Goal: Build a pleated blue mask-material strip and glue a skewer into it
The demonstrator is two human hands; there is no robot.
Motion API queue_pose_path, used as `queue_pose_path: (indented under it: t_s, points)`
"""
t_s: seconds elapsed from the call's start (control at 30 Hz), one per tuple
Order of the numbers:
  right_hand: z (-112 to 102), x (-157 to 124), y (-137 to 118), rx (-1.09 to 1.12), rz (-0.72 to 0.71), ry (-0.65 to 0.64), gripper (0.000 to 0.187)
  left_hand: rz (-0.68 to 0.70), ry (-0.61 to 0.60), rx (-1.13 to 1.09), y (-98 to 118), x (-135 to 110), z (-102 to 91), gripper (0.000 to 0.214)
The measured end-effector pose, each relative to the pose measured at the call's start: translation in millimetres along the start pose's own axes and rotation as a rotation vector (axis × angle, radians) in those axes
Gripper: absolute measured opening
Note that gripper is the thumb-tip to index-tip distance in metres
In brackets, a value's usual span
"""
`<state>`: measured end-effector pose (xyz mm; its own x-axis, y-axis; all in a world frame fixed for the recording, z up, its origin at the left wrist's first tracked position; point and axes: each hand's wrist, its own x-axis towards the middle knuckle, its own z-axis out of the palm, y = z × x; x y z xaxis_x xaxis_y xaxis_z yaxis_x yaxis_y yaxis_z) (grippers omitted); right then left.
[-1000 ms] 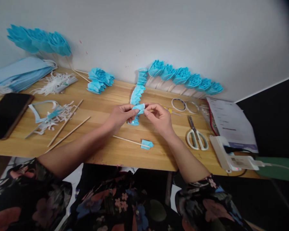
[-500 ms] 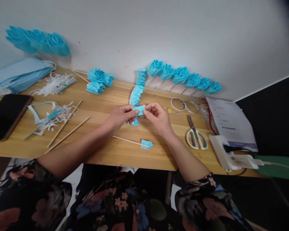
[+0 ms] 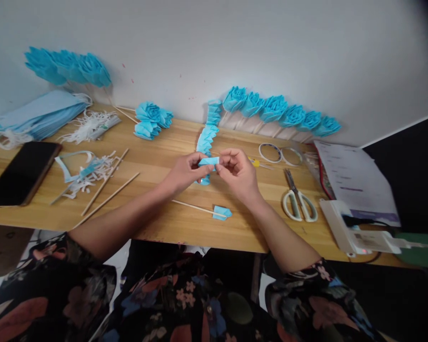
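Between my two hands is a small folded piece of light blue mask fabric (image 3: 209,162). My left hand (image 3: 188,171) pinches its left part with thumb and fingers, and my right hand (image 3: 238,173) pinches its right end. Just behind and beneath them runs a row of overlapping blue folded petals (image 3: 207,137), partly covered by my fingers. Nearer my body lies a thin wooden stick (image 3: 194,207) with a blue folded piece (image 3: 222,213) at its right end.
Blue fabric flowers on sticks (image 3: 273,108) lean along the wall, with others at left (image 3: 92,69). Scissors (image 3: 298,197), tape rolls (image 3: 270,153) and a power strip (image 3: 337,228) sit right. Left are a phone (image 3: 23,173), masks (image 3: 43,114), white scraps and loose sticks (image 3: 107,199).
The view has shifted slightly, so everything appears a little further right. Within my fingers the blue piece has become narrower and more folded. Both hands keep their pinch on it.
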<state>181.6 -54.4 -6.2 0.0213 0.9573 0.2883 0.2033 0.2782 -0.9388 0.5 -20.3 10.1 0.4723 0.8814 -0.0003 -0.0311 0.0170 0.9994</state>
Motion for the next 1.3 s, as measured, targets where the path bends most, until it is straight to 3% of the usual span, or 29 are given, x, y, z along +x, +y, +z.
queue_pose_path:
  t_s: [0.17, 0.3, 0.57, 0.87, 0.97, 1.1, 1.3]
  points:
    - [3, -2, 3, 0.029, -0.025, -0.014, 0.034, -0.015, 0.01, -0.01, 2, 0, -0.7, 0.021]
    - [-2, 1, 5, 0.09, 0.034, -0.065, 0.042, -0.04, 0.014, -0.016, 3, -1, -2.3, 0.017]
    - [-8, 3, 3, 0.085, 0.041, -0.162, 0.06, -0.04, -0.001, 0.034, 0, -1, -2.4, 0.018]
    - [-7, 1, -4, -0.101, -0.046, -0.226, 0.052, 0.2, 0.024, 0.382, 3, -2, -4.8, 0.015]
    - [-8, 1, -4, -0.103, -0.064, -0.198, 0.051, 0.189, 0.005, 0.257, 0, -1, -5.2, 0.018]
    - [-9, 4, -1, 0.017, -0.038, -0.134, 0.05, 0.114, -0.026, -0.021, -3, 2, -4.8, 0.058]
    - [-7, 4, -2, 0.081, -0.013, -0.1, 0.052, 0.015, -0.066, -0.019, -4, 0, -1.2, 0.044]
